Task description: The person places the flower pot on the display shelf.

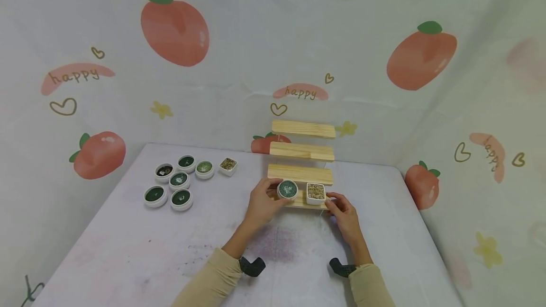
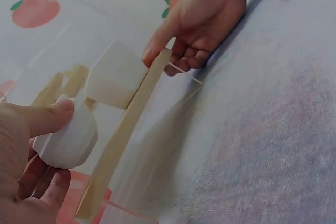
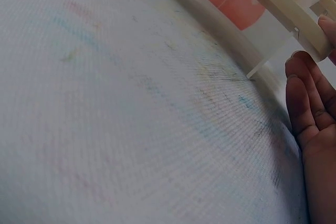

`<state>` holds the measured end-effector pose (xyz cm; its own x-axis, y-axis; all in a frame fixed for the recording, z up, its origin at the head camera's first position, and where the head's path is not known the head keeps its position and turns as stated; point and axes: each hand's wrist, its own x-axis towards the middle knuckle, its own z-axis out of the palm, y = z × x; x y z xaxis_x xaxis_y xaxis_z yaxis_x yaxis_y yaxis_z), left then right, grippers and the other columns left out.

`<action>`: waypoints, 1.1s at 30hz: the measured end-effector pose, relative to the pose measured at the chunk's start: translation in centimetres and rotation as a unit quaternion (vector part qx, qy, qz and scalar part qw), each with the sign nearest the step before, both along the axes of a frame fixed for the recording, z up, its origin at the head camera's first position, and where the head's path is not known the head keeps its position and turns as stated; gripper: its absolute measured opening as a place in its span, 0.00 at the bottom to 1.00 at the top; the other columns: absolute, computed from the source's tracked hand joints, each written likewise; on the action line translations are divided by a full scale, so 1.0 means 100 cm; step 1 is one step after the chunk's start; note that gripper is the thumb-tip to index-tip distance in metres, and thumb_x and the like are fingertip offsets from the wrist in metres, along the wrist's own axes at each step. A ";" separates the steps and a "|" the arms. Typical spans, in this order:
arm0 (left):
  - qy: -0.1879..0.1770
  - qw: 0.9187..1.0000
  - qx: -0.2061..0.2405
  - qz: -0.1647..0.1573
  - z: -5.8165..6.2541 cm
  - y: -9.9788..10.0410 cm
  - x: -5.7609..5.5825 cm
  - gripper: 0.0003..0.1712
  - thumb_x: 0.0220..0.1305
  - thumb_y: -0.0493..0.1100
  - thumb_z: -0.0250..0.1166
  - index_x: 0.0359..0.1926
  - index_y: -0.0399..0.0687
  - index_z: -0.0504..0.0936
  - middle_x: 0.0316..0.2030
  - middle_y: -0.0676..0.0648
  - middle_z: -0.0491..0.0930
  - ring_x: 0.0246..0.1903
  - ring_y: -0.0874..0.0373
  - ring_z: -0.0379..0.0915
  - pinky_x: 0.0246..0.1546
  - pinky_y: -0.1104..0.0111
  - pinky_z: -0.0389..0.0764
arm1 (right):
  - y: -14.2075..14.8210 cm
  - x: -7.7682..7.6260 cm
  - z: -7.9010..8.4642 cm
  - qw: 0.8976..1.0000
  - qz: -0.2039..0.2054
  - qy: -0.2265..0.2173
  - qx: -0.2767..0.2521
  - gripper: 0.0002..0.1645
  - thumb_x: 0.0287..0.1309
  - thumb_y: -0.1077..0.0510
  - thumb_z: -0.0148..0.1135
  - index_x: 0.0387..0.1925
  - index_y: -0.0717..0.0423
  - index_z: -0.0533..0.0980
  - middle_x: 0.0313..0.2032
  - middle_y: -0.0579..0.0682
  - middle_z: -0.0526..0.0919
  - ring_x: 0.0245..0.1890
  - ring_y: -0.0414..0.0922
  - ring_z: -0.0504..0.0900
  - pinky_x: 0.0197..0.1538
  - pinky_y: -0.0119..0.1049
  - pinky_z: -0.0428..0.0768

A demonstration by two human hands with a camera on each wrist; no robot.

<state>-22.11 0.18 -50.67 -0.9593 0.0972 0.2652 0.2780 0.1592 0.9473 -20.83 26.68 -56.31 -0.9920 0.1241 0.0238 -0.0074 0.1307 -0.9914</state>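
My left hand (image 1: 261,203) pinches a small round white pot (image 1: 287,189) with green contents between thumb and fingers. In the left wrist view the round pot (image 2: 73,139) is tilted just above the lowest board (image 2: 123,129); contact with it is unclear. A square white pot (image 1: 316,194) with grainy tan contents stands at that board's right end. My right hand (image 1: 346,219) grips the board's right end beside the square pot, thumb on top and fingers below, as the right wrist view also shows. The stepped wooden rack (image 1: 300,173) has several pale boards on clear supports.
To the left on the white cloth-covered table (image 1: 128,250) stand several round pots with dark or green contents (image 1: 179,180) and another square pot (image 1: 228,166). A fruit-printed curtain (image 1: 239,37) hangs behind the rack and around the sides.
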 end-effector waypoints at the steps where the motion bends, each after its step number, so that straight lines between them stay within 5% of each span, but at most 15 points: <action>1: -0.004 1.000 0.003 0.001 0.000 0.000 0.000 0.34 0.40 0.40 0.80 0.51 0.48 0.78 0.47 0.47 0.76 0.48 0.54 0.78 0.49 0.66 0.82 | 0.000 0.000 0.000 1.000 0.000 -0.002 -0.005 0.23 0.60 0.51 0.63 0.54 0.56 0.74 0.32 0.39 0.80 0.30 0.36 0.78 0.36 0.28 0.80; 9: -0.023 1.000 0.015 -0.010 -0.002 0.003 0.002 0.33 0.41 0.38 0.79 0.51 0.48 0.77 0.48 0.48 0.76 0.47 0.56 0.79 0.43 0.72 0.83 | -0.007 0.010 0.027 1.000 0.004 -0.023 -0.010 0.22 0.61 0.55 0.62 0.55 0.59 0.73 0.31 0.38 0.80 0.31 0.38 0.78 0.38 0.30 0.80; 33: -0.035 0.999 0.011 -0.020 -0.006 0.001 0.001 0.33 0.43 0.40 0.78 0.53 0.48 0.76 0.50 0.47 0.74 0.50 0.54 0.78 0.45 0.73 0.82 | -0.010 0.011 0.028 1.000 -0.002 -0.019 -0.005 0.22 0.61 0.55 0.63 0.55 0.60 0.74 0.30 0.37 0.80 0.30 0.38 0.79 0.37 0.30 0.80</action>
<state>-22.03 0.27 -51.23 -0.9708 0.1317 0.2007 0.2175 0.1285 0.9676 -19.78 25.69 -53.51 -0.9916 0.1286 -0.0157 0.0315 0.1216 -0.9921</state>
